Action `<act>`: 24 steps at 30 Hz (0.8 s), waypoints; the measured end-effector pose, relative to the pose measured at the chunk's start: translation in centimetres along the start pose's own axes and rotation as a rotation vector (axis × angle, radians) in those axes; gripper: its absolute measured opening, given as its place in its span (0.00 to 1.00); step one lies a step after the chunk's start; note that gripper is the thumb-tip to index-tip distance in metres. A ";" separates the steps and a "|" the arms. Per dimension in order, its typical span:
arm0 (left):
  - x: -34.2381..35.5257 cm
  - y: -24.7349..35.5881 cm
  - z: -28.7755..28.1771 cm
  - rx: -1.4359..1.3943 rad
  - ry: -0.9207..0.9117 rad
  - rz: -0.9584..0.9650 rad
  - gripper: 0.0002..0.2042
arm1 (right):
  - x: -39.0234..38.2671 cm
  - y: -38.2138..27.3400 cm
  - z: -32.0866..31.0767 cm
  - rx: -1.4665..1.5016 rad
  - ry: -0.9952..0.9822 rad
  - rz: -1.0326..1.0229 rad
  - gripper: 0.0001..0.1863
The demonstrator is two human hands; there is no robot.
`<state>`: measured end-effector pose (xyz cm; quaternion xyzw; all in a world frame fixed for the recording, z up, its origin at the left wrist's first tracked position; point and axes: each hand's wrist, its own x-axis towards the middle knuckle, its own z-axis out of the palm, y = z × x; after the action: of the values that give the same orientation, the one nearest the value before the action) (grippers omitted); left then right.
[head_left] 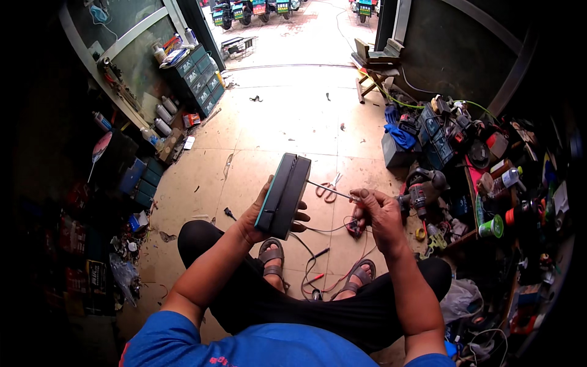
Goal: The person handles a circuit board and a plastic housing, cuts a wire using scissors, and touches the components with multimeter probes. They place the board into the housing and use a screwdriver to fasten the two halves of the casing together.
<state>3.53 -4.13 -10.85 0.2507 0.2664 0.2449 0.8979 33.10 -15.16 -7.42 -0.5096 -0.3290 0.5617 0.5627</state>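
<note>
My left hand [252,221] is wrapped around a black box-shaped case [286,199] with a teal edge, held tilted above my lap. Its fingertips show at the case's right side. In my right hand [379,217] is a thin metal screwdriver [329,189], gripped between thumb and fingers. The shaft points left, and its tip meets the right side of the case near the upper end. The screwdriver's handle is mostly hidden by my fingers. Scissors [328,193] with reddish-brown handles lie on the floor behind the shaft.
Cables with red and black ends [313,262] trail over the tiled floor [287,122] between my sandalled feet. To the right are a power drill [422,189], a wooden stool [373,79] and heaped tools. Drawer boxes [199,79] and spray cans [164,113] line the left.
</note>
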 end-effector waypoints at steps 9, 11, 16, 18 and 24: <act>-0.2 -0.3 0.3 0.310 0.190 0.110 0.30 | -0.6 0.7 0.2 -0.095 0.078 0.026 0.19; -0.8 0.2 1.2 0.202 0.160 0.044 0.32 | -0.7 0.9 0.5 -0.119 0.057 0.030 0.19; -0.4 -1.3 1.5 0.855 0.320 0.259 0.35 | -1.2 1.7 1.7 -0.211 0.018 -0.025 0.19; -0.2 -1.4 1.6 0.971 0.390 0.255 0.32 | -1.2 2.0 1.4 -0.288 -0.014 -0.089 0.15; -0.1 -1.4 -1.1 1.123 0.467 0.391 0.31 | -1.5 1.2 1.0 -0.919 -0.090 -0.798 0.09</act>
<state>3.28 -4.89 -12.43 0.6670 0.4923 0.2755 0.4867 31.60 -16.64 -8.01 -0.5135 -0.7265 0.1290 0.4380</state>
